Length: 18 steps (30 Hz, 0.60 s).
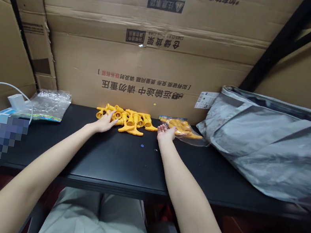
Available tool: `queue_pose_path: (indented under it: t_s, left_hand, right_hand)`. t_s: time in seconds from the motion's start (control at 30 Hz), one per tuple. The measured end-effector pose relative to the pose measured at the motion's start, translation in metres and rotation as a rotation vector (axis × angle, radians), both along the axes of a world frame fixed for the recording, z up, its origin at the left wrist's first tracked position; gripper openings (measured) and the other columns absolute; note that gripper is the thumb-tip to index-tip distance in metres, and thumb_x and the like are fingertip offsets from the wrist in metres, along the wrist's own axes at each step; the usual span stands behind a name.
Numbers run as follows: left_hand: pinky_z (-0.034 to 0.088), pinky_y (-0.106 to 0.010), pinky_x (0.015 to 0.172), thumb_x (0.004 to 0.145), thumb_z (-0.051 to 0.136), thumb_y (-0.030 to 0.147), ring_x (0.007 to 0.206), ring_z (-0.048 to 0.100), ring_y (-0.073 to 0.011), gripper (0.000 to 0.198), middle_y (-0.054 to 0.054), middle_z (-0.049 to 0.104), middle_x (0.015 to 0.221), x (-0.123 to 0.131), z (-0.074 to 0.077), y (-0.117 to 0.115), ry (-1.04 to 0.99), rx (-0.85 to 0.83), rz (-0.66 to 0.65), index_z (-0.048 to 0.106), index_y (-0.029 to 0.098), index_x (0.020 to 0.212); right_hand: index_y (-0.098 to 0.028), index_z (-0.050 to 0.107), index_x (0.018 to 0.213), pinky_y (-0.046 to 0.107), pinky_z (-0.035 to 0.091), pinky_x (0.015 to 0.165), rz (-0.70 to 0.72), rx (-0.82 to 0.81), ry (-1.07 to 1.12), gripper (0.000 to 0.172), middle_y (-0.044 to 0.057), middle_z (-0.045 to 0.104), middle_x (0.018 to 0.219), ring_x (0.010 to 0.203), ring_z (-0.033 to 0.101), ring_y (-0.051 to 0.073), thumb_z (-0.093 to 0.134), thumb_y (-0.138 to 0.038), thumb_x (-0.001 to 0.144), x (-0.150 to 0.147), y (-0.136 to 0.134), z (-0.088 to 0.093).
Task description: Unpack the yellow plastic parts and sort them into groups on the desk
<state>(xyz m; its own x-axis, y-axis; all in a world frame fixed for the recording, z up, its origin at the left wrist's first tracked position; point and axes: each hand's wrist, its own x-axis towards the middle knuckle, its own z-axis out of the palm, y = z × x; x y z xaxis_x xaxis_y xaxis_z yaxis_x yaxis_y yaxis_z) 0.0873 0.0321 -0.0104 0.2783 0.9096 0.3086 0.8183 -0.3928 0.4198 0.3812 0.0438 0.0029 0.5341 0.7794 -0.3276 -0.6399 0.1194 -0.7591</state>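
Note:
A heap of several yellow plastic toy horns [129,119] lies at the far edge of the black table [124,159]. My left hand [106,123] lies flat with fingers stretched out, its tips touching the left side of the heap. My right hand [165,133] rests palm up with fingers apart, holding nothing, right beside a clear plastic bag [184,128] that holds more yellow pieces.
A stack of empty clear bags [46,104] lies at the far left, beside a white charger [16,101] with its cable. A big grey sack [273,145] fills the right side. Cardboard boxes [151,51] wall the back.

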Motion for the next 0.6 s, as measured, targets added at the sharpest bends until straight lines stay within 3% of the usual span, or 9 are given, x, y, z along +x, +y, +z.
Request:
queue_pose_path:
  t_s: [0.1, 0.23, 0.47, 0.6]
  left_hand:
    - [0.029, -0.048, 0.113, 0.091, 0.038, 0.052, 0.139, 0.037, -0.0299, 0.068, -0.021, 0.041, 0.148, 0.007, -0.005, -0.007, 0.017, 0.014, -0.034, 0.028, 0.014, 0.147]
    - [0.021, -0.053, 0.116, 0.092, 0.038, 0.048, 0.146, 0.022, -0.0309, 0.068, -0.021, 0.032, 0.153, 0.007, -0.009, -0.018, 0.042, 0.069, -0.024, 0.023, 0.015, 0.15]
    - [0.007, -0.066, 0.113, 0.09, 0.036, 0.055, 0.148, 0.001, -0.0346, 0.074, -0.017, 0.015, 0.16, -0.003, -0.004, -0.026, -0.031, -0.024, 0.182, 0.013, 0.022, 0.153]
    - [0.007, -0.068, 0.111, 0.087, 0.042, 0.057, 0.148, -0.003, -0.0358, 0.08, -0.018, 0.008, 0.161, -0.006, -0.004, -0.025, -0.04, -0.033, 0.246, 0.012, 0.023, 0.152]
  right_hand:
    - [-0.021, 0.046, 0.091, 0.017, 0.053, 0.052, -0.015, 0.024, -0.01, 0.045, -0.002, 0.051, 0.066, 0.048, 0.053, 0.008, 0.013, -0.05, 0.099, 0.003, 0.005, -0.004]
    - [-0.02, 0.046, 0.1, 0.02, 0.055, 0.052, -0.028, 0.01, 0.028, 0.049, -0.001, 0.052, 0.067, 0.05, 0.057, 0.009, 0.007, -0.049, 0.099, 0.007, 0.007, -0.004]
    - [-0.016, 0.05, 0.101, 0.026, 0.056, 0.049, -0.084, -0.058, 0.048, 0.042, 0.001, 0.054, 0.065, 0.051, 0.059, 0.012, 0.012, -0.035, 0.1, 0.017, 0.007, 0.001]
    - [-0.017, 0.053, 0.087, 0.026, 0.053, 0.048, -0.115, -0.116, -0.174, 0.038, -0.002, 0.053, 0.055, 0.042, 0.054, 0.012, 0.019, -0.027, 0.098, 0.019, 0.007, -0.003]
